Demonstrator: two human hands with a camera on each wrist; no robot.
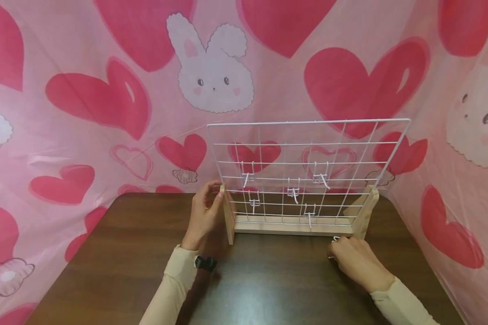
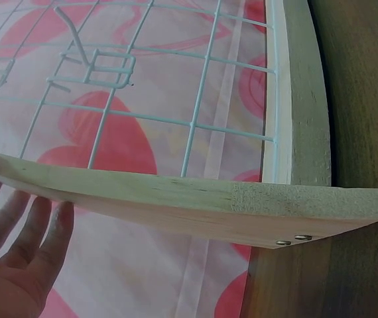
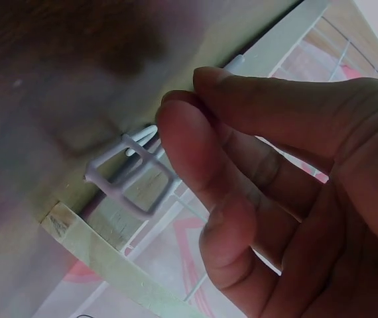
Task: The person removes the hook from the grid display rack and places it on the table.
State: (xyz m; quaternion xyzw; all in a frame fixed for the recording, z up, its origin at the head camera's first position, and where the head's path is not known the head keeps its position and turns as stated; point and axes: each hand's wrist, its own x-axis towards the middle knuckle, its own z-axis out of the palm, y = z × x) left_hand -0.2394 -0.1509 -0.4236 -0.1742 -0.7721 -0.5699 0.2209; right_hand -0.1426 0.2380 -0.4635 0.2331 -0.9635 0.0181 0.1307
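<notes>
A white wire grid stands upright in a pale wooden stand on the table. In the head view my left hand grips the top of the stand's left side panel. The left wrist view shows the fingers against that panel's outer face, with the thumb tip at its edge. Low in front of the stand's right end, my right hand pinches a loose white wire hook between thumb and fingers. Its square frame sticks out past the fingertips; the rest is hidden in the hand. Several similar hooks hang on the grid.
The dark brown wooden table reaches back to a pink curtain printed with hearts and rabbits, which also hangs at both sides. The stand's right side panel rises just beyond my right hand. A black strap is on my left wrist.
</notes>
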